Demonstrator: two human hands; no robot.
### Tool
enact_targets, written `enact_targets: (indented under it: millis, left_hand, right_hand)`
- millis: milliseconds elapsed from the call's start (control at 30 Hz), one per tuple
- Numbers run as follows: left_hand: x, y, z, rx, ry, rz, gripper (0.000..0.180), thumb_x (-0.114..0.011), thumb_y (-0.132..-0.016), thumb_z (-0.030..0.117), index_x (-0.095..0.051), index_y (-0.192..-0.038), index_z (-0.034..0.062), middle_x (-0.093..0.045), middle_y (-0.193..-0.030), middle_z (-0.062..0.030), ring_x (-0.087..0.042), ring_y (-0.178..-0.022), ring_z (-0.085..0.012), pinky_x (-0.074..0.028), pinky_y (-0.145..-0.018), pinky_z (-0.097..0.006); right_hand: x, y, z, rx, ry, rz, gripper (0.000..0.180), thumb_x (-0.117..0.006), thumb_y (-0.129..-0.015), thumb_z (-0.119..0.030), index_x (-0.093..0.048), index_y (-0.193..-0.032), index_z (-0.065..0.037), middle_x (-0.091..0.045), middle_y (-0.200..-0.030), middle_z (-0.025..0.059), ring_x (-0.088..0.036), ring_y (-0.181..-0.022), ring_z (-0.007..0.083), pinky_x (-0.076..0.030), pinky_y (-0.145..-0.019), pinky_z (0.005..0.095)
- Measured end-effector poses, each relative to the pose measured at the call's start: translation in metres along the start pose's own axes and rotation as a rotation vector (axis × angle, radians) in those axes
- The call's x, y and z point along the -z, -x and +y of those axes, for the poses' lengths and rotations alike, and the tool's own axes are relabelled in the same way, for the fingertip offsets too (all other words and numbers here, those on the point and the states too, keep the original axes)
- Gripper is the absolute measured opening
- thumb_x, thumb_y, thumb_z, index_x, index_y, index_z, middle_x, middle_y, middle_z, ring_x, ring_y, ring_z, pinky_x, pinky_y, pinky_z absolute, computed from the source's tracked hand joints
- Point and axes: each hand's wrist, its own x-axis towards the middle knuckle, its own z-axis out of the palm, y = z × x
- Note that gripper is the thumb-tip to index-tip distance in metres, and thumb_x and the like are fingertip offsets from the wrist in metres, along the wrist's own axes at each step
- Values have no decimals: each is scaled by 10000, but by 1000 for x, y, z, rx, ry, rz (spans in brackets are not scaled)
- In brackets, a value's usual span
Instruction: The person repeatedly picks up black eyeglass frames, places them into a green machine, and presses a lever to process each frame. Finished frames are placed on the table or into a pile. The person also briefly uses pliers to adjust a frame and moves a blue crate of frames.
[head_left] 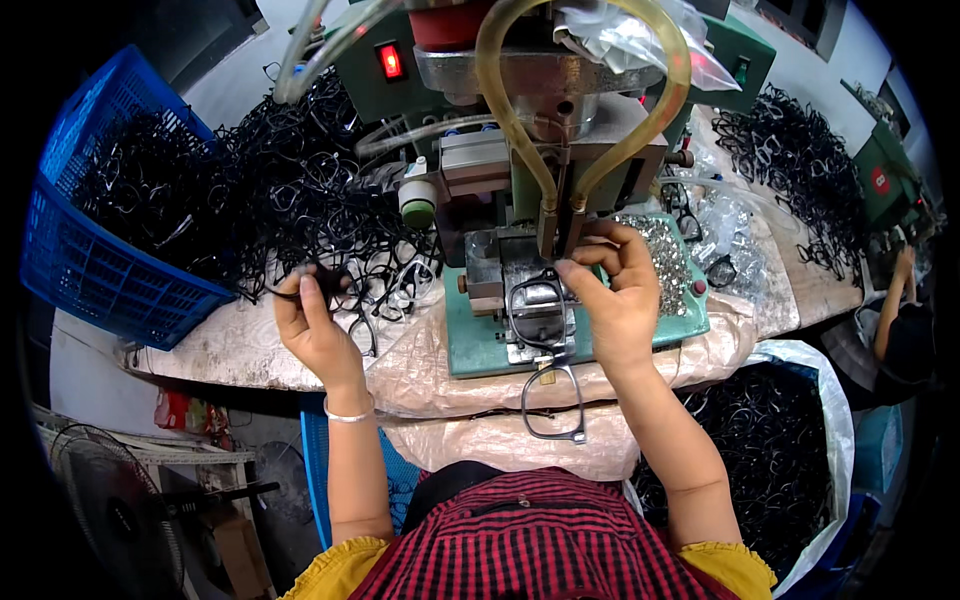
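Observation:
A black eyeglass frame (581, 405) lies lengthwise across the machine's metal fixture (487, 275). One rim is over the fixture; the other hangs past the green base toward me. My right hand (622, 300) is at the frame's far end, thumb and index finger pinched close together under the press head (548, 215). The exact grip there is partly hidden. Off to the left, beside a heap of frames, my left hand (320, 330) pinches a small, blurred black eyeglass piece (328, 280); whether it is a whole frame cannot be made out.
A blue crate (60, 235) of black frames tilts at the left, near a loose heap (300, 160). Small metal bits (660, 255) cover the right of the green base (480, 350). A frame-filled sack (840, 440) stands at lower right. A co-worker's arm (890, 310) shows far right.

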Motion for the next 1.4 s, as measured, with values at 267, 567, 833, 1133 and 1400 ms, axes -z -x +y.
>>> enact_targets:
  millis: [267, 567, 833, 1133, 1400]
  left_hand:
    - [-45, 32, 79, -401, 118, -602, 147, -544, -939, 114, -675, -889, 72, -723, -940, -141, -709, -766, -258, -507, -661, -365]
    - [-81, 48, 60, -677, -84, -1070, 207, -742, -691, 122, -703, -894, 119, -709, -998, -58, -584, -687, -234, -508, -823, -459]
    - [-75, 61, 65, -586, -148, -1028, 188, -742, -694, 79, -704, -877, 103, -708, -1009, -56, -617, -750, -225, -499, -891, -472]
    - [53, 80, 51, -131, -631, -338, 211, -673, -799, 37, -637, -1001, -12, -668, -1049, -164, -627, -907, -273, -481, -820, -345]
    - [62, -35, -14, -313, -1125, -668, 279, -619, -759, -39, -666, -1018, 54, -660, -953, -119, -585, -909, -303, -467, -823, -387]
  right_hand:
    - [-5, 16, -30, -5, 33, -70, 452, -637, -820, 2, -490, -1248, 23, -662, -1047, 145, -594, -1075, 185, -418, -972, 305]
    - [127, -7, 43, 322, 1227, 126, 164, -726, -744, -134, -713, -899, -83, -587, -1211, 190, -492, -1204, 393, -382, -1022, 459]
    - [102, -26, 44, 527, 1278, -212, 163, -675, -732, -59, -611, -882, -68, -594, -1205, 112, -498, -1213, 339, -436, -909, 462]
    - [153, 5, 62, -11, 206, 579, 136, -617, -903, -43, -636, -1030, 5, -651, -975, 42, -605, -881, 125, -489, -801, 257]
    - [92, -27, 58, 144, 355, 290, 136, -618, -891, 0, -653, -1022, 1, -655, -967, 31, -604, -890, 108, -469, -835, 231]
